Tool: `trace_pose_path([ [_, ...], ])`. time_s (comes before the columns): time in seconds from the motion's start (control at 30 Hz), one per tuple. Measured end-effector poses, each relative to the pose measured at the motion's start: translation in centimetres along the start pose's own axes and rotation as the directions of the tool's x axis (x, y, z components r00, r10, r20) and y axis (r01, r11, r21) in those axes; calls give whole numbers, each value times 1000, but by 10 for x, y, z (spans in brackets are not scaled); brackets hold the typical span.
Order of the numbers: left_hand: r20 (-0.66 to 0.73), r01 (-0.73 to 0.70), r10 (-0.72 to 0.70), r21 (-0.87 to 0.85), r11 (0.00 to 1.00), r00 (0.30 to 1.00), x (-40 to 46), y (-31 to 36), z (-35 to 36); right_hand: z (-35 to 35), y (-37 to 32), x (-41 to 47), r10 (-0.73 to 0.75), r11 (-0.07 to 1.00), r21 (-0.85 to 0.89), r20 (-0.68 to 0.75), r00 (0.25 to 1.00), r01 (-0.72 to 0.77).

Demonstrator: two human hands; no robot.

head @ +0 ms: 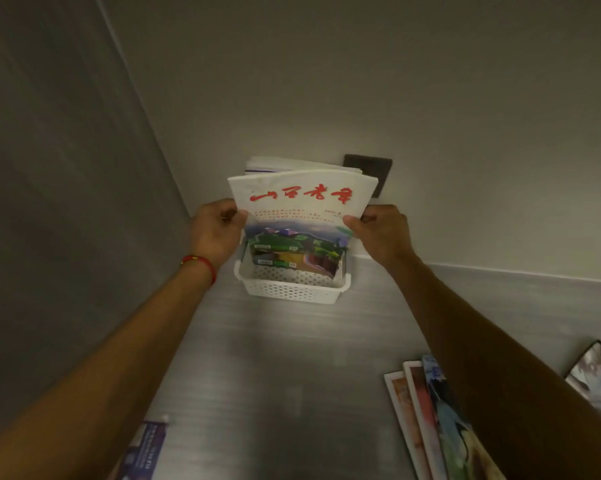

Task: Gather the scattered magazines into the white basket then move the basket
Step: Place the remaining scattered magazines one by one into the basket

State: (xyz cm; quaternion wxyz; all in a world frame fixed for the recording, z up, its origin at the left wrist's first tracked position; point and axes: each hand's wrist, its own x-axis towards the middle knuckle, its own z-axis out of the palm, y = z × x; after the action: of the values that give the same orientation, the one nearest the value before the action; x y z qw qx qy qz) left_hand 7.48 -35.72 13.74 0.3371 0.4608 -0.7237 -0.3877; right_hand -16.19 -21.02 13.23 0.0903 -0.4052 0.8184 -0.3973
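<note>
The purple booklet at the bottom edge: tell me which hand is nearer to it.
Left. The left hand grips the magazine over the white basket, on the purple booklet's side. The right hand holds the magazine's opposite edge, farther across.

Standing upright in white basket (292, 291) at far edge of the bench (274, 375), against the wall: white magazine with red title (302, 199). Pinched at its sides by left hand (216, 233) and right hand (382, 233). Near right edge: fanned magazines (427, 417). At near edge: purple magazine (146, 452).
</note>
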Motion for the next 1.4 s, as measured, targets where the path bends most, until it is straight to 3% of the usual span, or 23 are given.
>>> trace_pose_path([
  [0.23, 21, 180, -179, -61, 982, 984, 4, -44, 35, 37, 27, -4, 173, 983, -67, -4, 985, -173],
  [0.47, 33, 254, -252, -104, 961, 967, 12, -51, 48, 37, 32, -4, 206, 972, -118, 26, 978, -202],
  [0.57, 65, 342, -335, -175, 923, 940, 11, -44, 49, 27, 47, -13, 240, 967, 64, 94, 966, -246],
  [0.67, 139, 308, -290, -123, 943, 947, -9, -36, 45, 6, 73, -36, 256, 947, 153, 179, 950, -284],
  [0.73, 111, 234, -228, -51, 971, 967, -35, -28, 50, -18, 101, -60, 202, 979, -34, 220, 955, -199],
  [0.8, 75, 203, -200, -41, 978, 977, -69, -21, 66, -46, 135, -89, 221, 946, -291, 256, 941, -143],
  [0.87, 109, 213, -203, -84, 973, 973, -116, -16, 91, -72, 172, -124, 393, 857, -446, 240, 888, -258],
  [0.93, 209, 191, -183, -15, 982, 961, -167, -12, 120, -94, 200, -161, 544, 734, -572, 173, 821, -366],
  [1.03, 446, 5, -51, 104, 995, 894, -241, -2, 164, -121, 230, -215, 642, 633, -622, 88, 762, -462],
  [1.13, 619, -123, 68, 48, 991, 782, -295, 7, 207, -140, 251, -257, 714, 597, -560, 44, 699, -575],
  [1.23, 761, -98, -23, 114, 989, 648, -325, 12, 241, -146, 260, -286, 763, 594, -521, 125, 634, -612],
  [1.4, 778, -47, -154, 229, 972, 609, -342, 13, 258, -143, 259, -296, 770, 582, -512, 96, 631, -632],
])
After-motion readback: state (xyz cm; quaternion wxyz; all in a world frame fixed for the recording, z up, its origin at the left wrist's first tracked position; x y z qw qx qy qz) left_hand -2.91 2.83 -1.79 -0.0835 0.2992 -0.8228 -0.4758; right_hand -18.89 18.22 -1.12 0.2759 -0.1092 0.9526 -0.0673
